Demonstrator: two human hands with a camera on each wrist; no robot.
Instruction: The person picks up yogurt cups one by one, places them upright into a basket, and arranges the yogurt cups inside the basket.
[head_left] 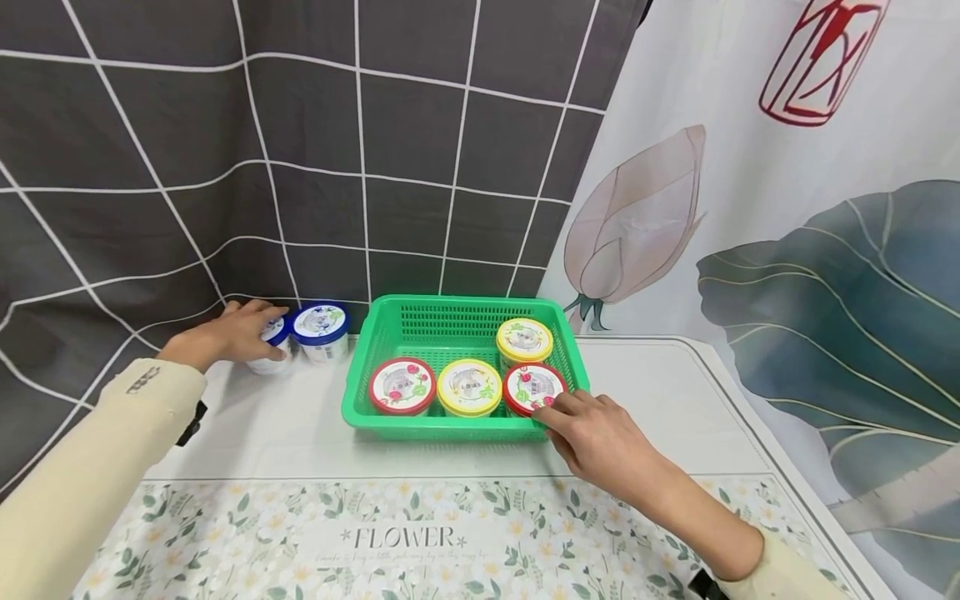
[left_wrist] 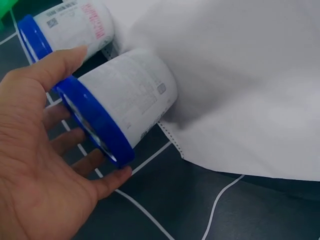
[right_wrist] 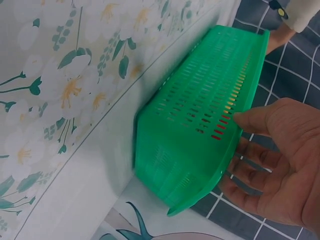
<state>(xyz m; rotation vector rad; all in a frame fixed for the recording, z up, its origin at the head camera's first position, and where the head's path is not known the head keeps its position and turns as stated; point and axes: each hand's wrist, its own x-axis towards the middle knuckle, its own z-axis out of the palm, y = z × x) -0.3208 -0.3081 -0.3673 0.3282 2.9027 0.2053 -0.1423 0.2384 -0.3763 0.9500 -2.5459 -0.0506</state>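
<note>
Grasping step, as I judge it: my left hand (head_left: 243,331) is curled loosely round the leftmost blue-lidded tub (left_wrist: 122,97), left of the green basket (head_left: 450,429), which my right hand (head_left: 600,435) pinches near one corner; next calls for a firmer grip before lifting.

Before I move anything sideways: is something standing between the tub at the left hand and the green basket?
Yes: a second blue-lidded tub stands beside the tub at the left hand, on the side toward the green basket. Beyond it rises the basket's left rim. Nothing else visible stands between.
</note>
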